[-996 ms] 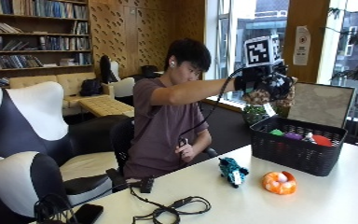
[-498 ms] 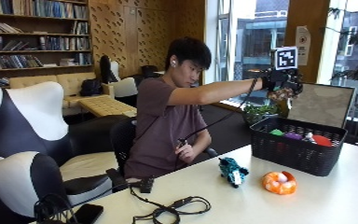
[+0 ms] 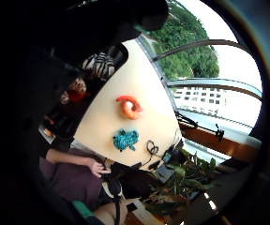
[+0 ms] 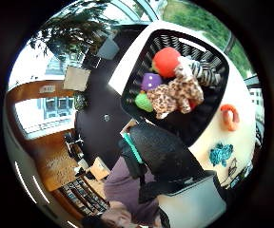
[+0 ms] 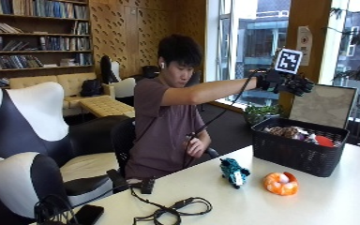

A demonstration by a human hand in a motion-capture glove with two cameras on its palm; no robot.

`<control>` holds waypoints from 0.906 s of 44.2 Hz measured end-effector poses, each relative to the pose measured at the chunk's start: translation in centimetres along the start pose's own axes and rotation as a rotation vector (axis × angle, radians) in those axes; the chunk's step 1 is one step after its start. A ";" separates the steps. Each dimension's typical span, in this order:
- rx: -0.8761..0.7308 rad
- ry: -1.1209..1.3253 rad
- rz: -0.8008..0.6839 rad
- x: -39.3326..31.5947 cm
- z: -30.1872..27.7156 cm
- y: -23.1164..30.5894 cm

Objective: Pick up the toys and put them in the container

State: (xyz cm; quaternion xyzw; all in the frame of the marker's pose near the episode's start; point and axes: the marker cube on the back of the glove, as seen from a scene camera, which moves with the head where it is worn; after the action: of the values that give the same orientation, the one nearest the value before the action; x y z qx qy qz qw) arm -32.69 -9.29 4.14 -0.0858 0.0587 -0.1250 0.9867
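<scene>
Toys lay partly in the black basket [image 5: 295, 152]; a teal toy [image 5: 234, 172] and an orange one [image 5: 280, 183], at its seven o'clock on the worktop [image 5: 330, 201], remained. The gloved hand [image 5: 292, 84] hung above, fingers spread, holding nothing.

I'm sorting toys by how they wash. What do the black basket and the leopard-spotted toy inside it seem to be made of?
The black basket looks like woven plastic or wicker: its walls show a matte, gridded weave; which of the two, I can't tell. The leopard-spotted toy looks like soft plush fabric, with a fuzzy surface and rounded, stuffed limbs draped over the other toys.
</scene>
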 end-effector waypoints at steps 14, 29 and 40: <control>0.001 0.050 -0.163 20.4 2.5 8.9; -0.073 0.132 0.029 27.2 13.2 11.2; -0.164 0.058 -0.014 24.5 22.6 11.4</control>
State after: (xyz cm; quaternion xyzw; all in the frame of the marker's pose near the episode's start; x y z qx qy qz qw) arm -3.34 -1.24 21.81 -0.1631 0.0966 -0.1293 0.9733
